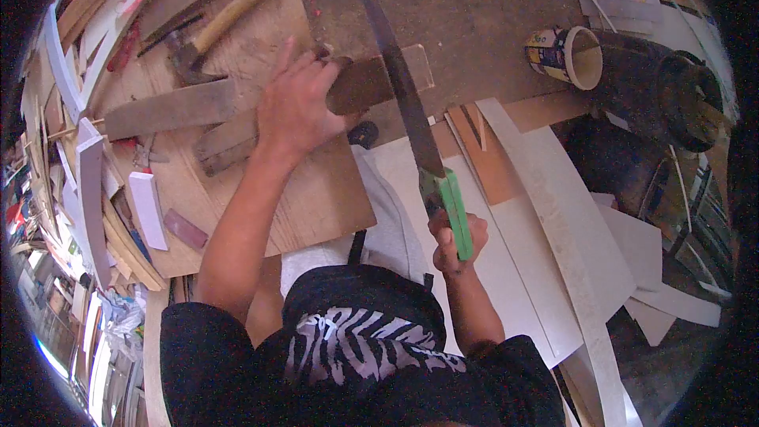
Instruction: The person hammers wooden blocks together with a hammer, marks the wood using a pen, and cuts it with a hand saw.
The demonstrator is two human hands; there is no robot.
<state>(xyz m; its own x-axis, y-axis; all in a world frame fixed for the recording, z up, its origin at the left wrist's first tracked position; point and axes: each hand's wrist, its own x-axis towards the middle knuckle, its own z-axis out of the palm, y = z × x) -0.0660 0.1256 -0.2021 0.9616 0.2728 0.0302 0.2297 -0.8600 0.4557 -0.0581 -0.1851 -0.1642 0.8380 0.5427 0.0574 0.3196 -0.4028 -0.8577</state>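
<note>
My right hand [458, 243] is closed round the green handle of a hand saw [409, 107], whose long dark blade points away from me and lies across a dark wooden piece [368, 85]. My left hand [302, 99] rests on that wooden piece left of the blade, fingers spread and pressing down. Part of the wood under the palm is hidden. The wood lies across the edge of a plywood board [292, 209]. Left of my left hand is a flat grey-brown wooden block [170, 111], and a hammer [229, 20] with a wooden handle lies behind it.
A paint bucket [563, 57] lies on its side at the right, beside a dark cylindrical container [656, 83]. Pale panels and strips [506, 245] lie to the right of my body. Many wood offcuts [91, 198] crowd the left, with a reddish block [186, 229] on the plywood.
</note>
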